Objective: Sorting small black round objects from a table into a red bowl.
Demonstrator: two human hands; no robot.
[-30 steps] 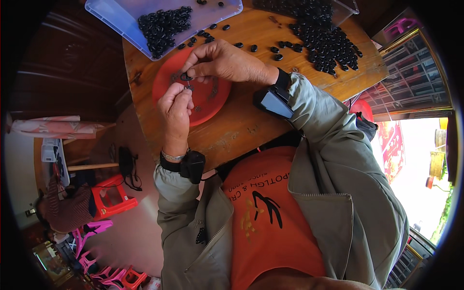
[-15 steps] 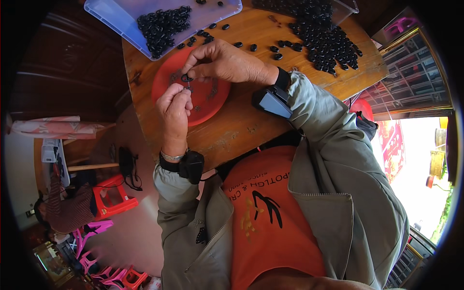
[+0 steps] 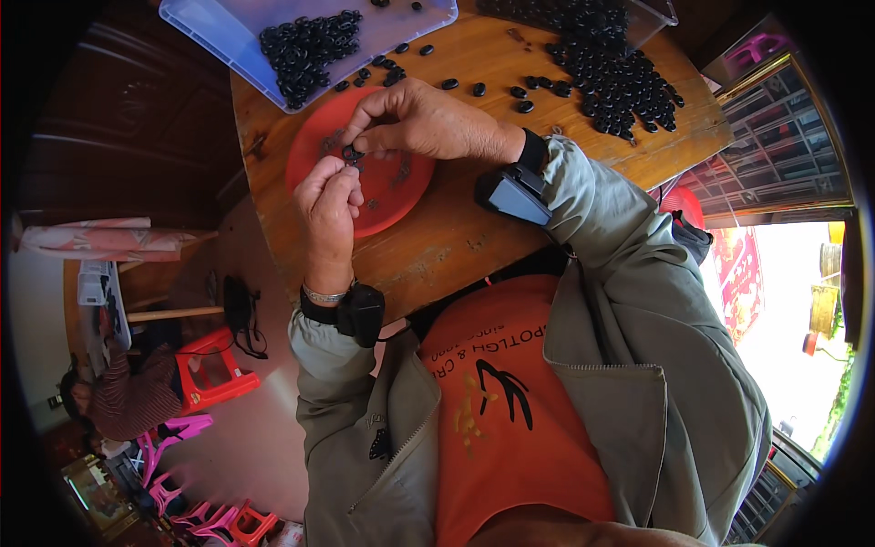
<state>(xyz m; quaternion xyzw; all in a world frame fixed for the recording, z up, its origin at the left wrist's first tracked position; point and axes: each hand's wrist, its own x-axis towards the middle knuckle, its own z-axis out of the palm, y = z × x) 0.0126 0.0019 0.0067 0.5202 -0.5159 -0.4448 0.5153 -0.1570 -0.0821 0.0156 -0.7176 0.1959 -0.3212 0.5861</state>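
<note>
Over the red plate (image 3: 387, 196) on the wooden bench (image 3: 474, 232), the left hand (image 3: 330, 196) and right hand (image 3: 421, 120) meet, fingertips of both pinched shut on one small black piece (image 3: 351, 153) held just above the plate. More black pieces (image 3: 305, 50) lie heaped in the clear tray (image 3: 228, 32) beyond, and a loose pile (image 3: 620, 77) lies on the bench at the right

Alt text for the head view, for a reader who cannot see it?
Both hands, left hand and right hand, pinch a small black piece together above a red plate on a wooden table. More black pieces lie in a clear tray and loose.
</note>
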